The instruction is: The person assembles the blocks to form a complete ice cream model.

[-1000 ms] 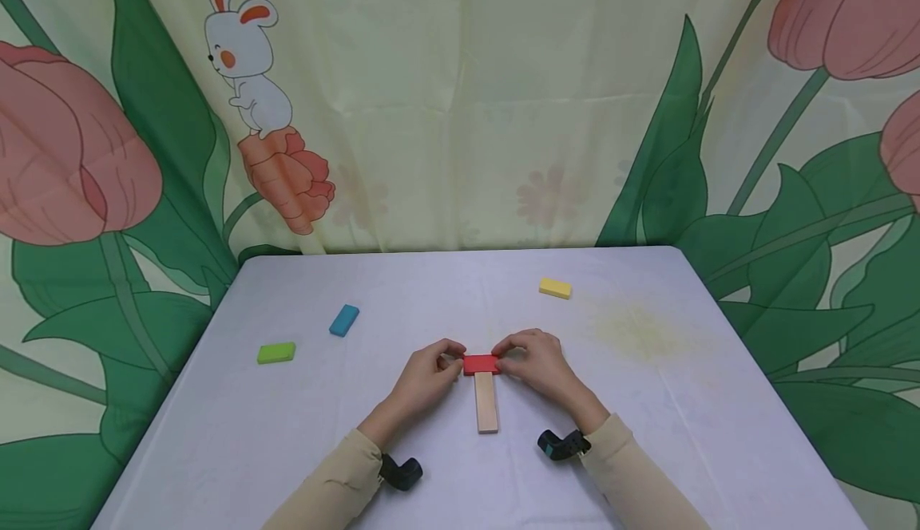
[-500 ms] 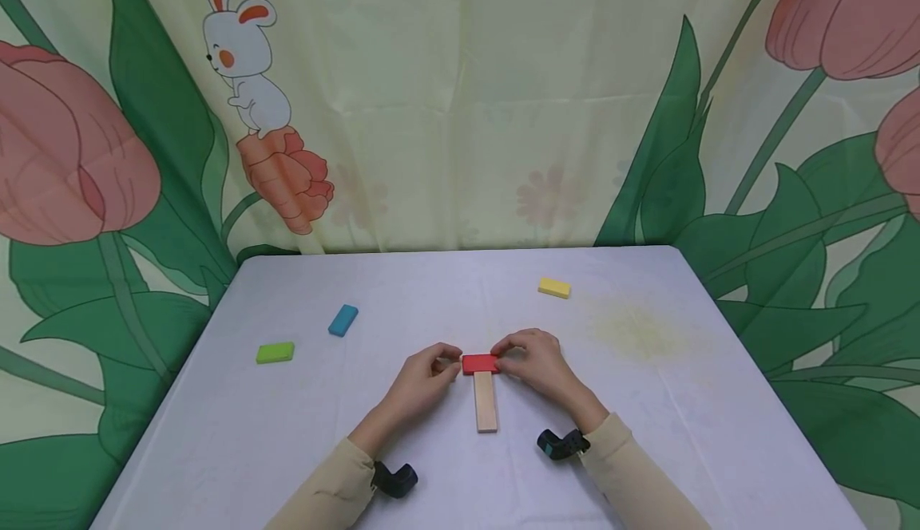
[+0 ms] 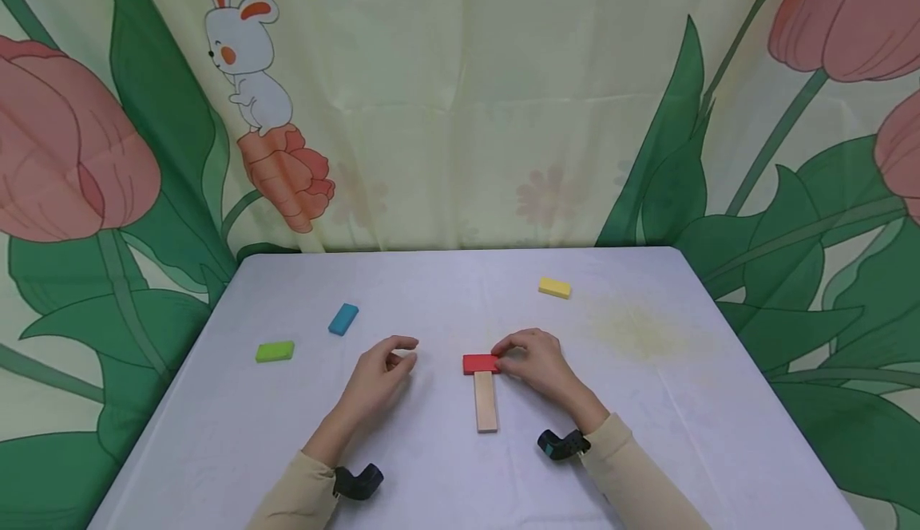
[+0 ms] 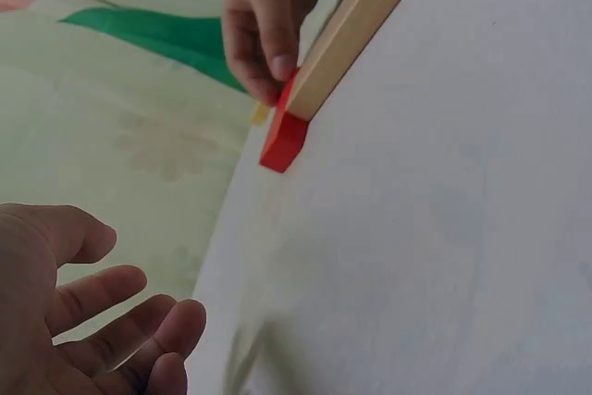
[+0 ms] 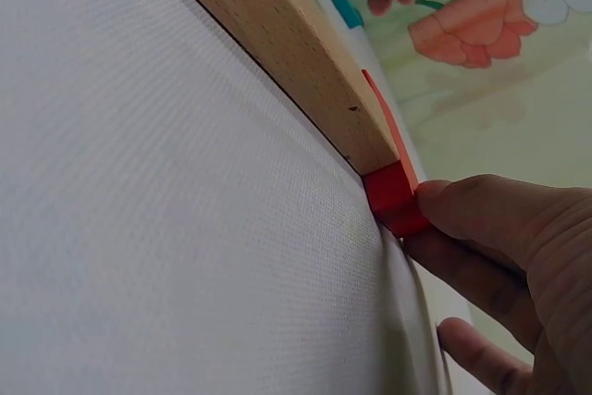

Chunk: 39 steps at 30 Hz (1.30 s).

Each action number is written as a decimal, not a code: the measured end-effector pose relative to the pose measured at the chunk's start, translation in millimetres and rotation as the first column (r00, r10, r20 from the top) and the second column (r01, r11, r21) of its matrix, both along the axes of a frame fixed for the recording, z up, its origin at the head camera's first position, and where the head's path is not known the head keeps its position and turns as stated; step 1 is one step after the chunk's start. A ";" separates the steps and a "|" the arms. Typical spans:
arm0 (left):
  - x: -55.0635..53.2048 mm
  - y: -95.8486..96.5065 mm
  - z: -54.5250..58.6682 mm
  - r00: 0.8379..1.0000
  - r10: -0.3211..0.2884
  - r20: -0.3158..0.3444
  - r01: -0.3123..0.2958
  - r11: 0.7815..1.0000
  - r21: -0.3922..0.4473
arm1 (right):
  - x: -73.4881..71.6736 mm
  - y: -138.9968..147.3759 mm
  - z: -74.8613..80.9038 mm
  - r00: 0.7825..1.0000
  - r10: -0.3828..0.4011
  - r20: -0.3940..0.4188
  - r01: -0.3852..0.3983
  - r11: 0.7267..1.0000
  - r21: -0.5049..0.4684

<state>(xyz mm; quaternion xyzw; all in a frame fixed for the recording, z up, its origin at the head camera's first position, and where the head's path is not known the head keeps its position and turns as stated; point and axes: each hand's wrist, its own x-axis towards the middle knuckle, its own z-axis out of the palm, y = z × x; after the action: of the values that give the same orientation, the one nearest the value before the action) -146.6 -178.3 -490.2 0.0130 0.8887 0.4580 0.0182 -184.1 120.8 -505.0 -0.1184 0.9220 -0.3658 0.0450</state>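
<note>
A red block (image 3: 477, 364) lies crosswise against the far end of a plain wooden block (image 3: 485, 404), the two forming a T on the table. My right hand (image 3: 535, 362) pinches the red block's right end between thumb and fingers, which the right wrist view shows close up on the red block (image 5: 392, 199). To the left, my left hand (image 3: 377, 374) is held apart from the blocks, its fingers loosely bent around nothing. In the left wrist view the left hand (image 4: 102, 312) has its fingers spread.
A blue block (image 3: 343, 319) and a green block (image 3: 275, 352) lie on the left of the white-covered table (image 3: 647, 450). A yellow block (image 3: 555, 288) lies toward the back right. Behind the table hangs a printed curtain (image 3: 460, 115).
My left hand has come away from the red block's left end and moved left. The right hand and both joined blocks stay in place.
</note>
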 end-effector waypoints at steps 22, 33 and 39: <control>-14.2 -143.9 29.0 0.961 0.267 -0.078 -0.276 0.952 -0.136 | -3.6 0.9 -0.5 1.000 0.002 -0.007 -0.002 1.000 0.003; -8.2 -194.3 21.5 0.962 0.272 0.013 -0.263 0.938 -0.227 | -1.7 1.9 -1.2 1.000 0.015 -0.018 -0.015 1.000 -0.001; -5.1 -202.6 14.1 0.959 0.269 0.086 -0.240 0.938 -0.248 | -1.0 1.6 -3.5 1.000 0.014 -0.018 -0.015 1.000 -0.018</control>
<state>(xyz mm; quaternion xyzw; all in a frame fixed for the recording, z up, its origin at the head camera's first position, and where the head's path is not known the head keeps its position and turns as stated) -151.7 -380.8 -476.0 -0.1317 0.9282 0.3478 0.0130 -185.0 122.4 -508.4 -0.1288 0.9181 -0.3730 0.0382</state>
